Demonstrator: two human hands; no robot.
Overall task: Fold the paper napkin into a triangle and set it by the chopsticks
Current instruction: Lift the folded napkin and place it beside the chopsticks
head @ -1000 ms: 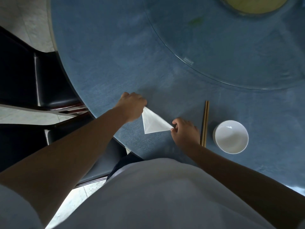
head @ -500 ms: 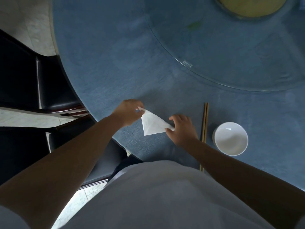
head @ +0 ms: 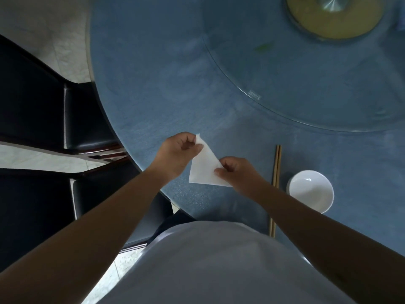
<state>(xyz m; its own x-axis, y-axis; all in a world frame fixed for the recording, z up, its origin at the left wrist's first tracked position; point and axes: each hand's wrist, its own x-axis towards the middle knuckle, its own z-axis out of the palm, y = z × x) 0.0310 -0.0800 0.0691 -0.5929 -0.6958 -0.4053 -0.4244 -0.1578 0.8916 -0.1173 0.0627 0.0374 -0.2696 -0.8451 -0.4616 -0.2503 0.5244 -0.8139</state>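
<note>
The white paper napkin (head: 202, 167), folded into a triangle, is held just above the blue table between both hands. My left hand (head: 177, 153) pinches its upper tip. My right hand (head: 236, 172) pinches its right edge, covering part of the lower right corner. A pair of wooden chopsticks (head: 276, 165) lies lengthwise on the table to the right of my right hand; my right forearm crosses over their middle.
A white bowl (head: 310, 189) sits right of the chopsticks. A glass turntable (head: 306, 88) with a yellow-green hub (head: 333, 16) fills the far right. Dark chairs (head: 43, 110) stand at the round blue table's (head: 153, 73) left edge.
Both hands have lifted the napkin off the table and now pinch it in the air; it was lying flat under my fingertips before. The view has shifted slightly.
</note>
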